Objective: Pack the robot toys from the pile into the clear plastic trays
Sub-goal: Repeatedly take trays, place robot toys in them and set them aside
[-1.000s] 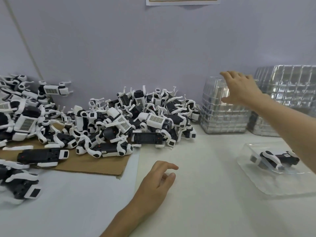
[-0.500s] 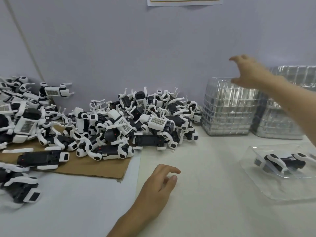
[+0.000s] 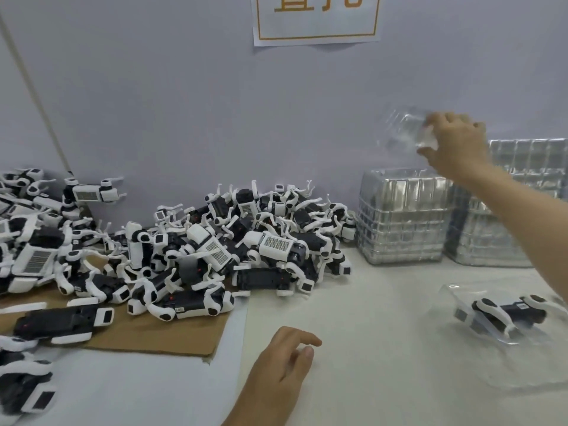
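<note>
Gripping a clear tray [image 3: 402, 130] in our right hand [image 3: 456, 146], we have the relaxed, empty left hand [image 3: 281, 362] nearer the toys [image 3: 272, 245].

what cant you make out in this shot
Head view:
- wall sign: top edge cuts its characters.
- clear tray gripped by the right hand: motion blur hides its shape.
- toy pile: left edge cuts it; toys overlap, uncountable.
- right tray stack: forearm and right edge hide part.
</note>
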